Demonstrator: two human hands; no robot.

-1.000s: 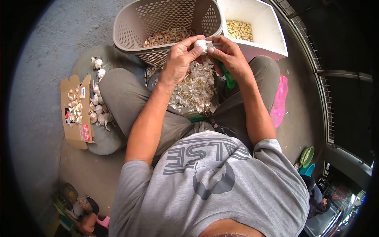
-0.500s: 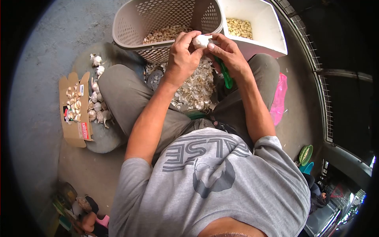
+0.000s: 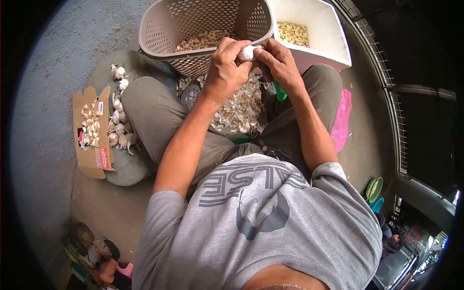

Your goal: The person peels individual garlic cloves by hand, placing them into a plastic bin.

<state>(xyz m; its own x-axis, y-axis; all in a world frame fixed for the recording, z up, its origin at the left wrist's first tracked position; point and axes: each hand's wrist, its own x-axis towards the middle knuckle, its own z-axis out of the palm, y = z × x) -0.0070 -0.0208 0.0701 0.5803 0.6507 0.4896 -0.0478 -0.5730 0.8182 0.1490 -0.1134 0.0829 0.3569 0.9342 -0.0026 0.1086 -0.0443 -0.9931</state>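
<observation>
Near the front rim of the mesh basket [image 3: 208, 55], a white garlic bulb [image 3: 247, 53] is held between both hands. My left hand [image 3: 224, 70] has its thumb and fingers closed round the bulb's left side. My right hand [image 3: 282, 65] pinches the bulb's right end with the thumb on top, and a green-handled tool [image 3: 280, 92] sticks out below its palm. The tool's blade is hidden. Beneath the hands lies a heap of garlic skins [image 3: 239, 108] between the knees.
Peeled cloves [image 3: 293, 34] lie in a white box [image 3: 326, 36]. Left are garlic bulbs [image 3: 118, 116] on a grey round surface [image 3: 123, 176] and a cardboard box [image 3: 89, 163] with cloves. A pink bag [image 3: 341, 121] lies right. Another person [image 3: 113, 273] is at lower left.
The right thumb has moved onto the bulb's right end, covering its stem. The bulb has turned slightly, and the green handle has tilted a little.
</observation>
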